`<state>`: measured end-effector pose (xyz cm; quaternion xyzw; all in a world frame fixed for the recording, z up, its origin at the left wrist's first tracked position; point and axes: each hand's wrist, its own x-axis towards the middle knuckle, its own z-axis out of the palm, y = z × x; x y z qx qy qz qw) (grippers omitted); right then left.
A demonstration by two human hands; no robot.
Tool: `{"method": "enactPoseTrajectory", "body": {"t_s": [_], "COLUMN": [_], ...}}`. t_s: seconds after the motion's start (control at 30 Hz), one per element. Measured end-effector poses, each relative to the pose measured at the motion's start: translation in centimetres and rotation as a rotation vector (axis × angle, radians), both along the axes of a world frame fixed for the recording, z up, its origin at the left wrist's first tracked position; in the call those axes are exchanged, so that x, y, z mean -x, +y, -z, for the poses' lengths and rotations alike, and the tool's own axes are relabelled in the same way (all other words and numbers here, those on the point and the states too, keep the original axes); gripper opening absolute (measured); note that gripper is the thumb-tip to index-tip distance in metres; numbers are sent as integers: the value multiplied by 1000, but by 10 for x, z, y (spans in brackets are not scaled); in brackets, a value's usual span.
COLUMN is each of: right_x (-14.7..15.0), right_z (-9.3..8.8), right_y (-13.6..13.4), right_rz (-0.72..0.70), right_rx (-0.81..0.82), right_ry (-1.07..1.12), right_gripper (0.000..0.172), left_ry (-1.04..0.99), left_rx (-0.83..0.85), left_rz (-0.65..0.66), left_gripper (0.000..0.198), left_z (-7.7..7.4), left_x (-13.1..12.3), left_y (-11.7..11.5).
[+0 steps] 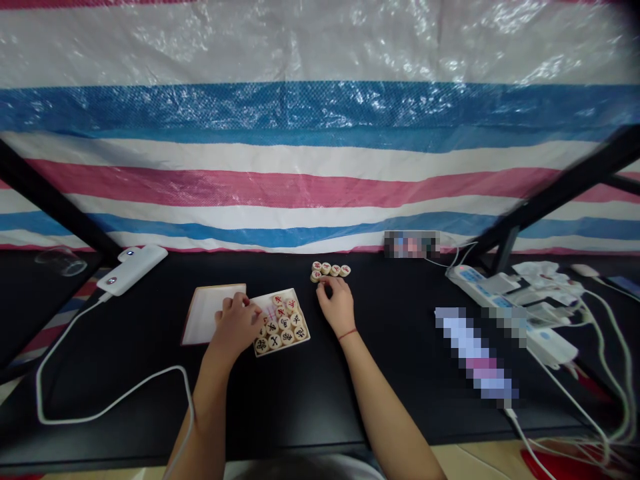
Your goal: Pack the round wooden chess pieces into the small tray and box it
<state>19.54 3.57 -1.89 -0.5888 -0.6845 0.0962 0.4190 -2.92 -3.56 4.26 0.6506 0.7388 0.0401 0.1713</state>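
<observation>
A shallow white box [306,328] holds rows of round xiangqi pieces [285,323] marked in black and red. My left hand [239,321] is over the box's left side, its fingers curled down and partly hiding the pieces there. What its fingertips hold, if anything, is hidden. To the box's right, my right hand [337,303] reaches to a small group of stacked red-marked xiangqi pieces [336,271]. Thumb and forefinger are bent together at the near end of that group, on a piece mostly covered by the fingers.
The box lid [200,317] lies left of the box. A white device [133,270] trails a cable across my left forearm. At right are a blurred-out phone-like object [473,353], a power strip [555,347] and tangled cables. A striped sheet [300,187] hangs behind the black table [290,413].
</observation>
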Motion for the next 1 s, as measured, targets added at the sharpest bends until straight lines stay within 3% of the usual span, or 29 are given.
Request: {"method": "enactPoseTrajectory", "body": {"t_s": [0.3,0.43,0.57,0.7,0.87,1.0], "right_x": [7,9,22,36,40,22], "right_z": [2,-7,-27,-35,-32,-26], "right_y": [-2,-6,-22,-36,-36,-20], "right_rz": [-57,-86,-317,-515,-452,-205], "right_rx": [25,-16,-89,-127,-109,-104], "right_ry": [31,59,58,0,80,258], "right_gripper": [19,19,15,22,16,16], "left_ry": [-54,-134,-301,-650,-852,-635], "left_rx": [-6,-10,-148,-255,-235,-302], "left_rz": [37,58,9,-51,-67,-28], "left_gripper": [24,18,16,19,27,28], "left_z": [-4,-6,-8,-4,8,13], "left_x": [1,1,-2,-11,-24,-26], "left_y": [0,3,8,12,15,18]}}
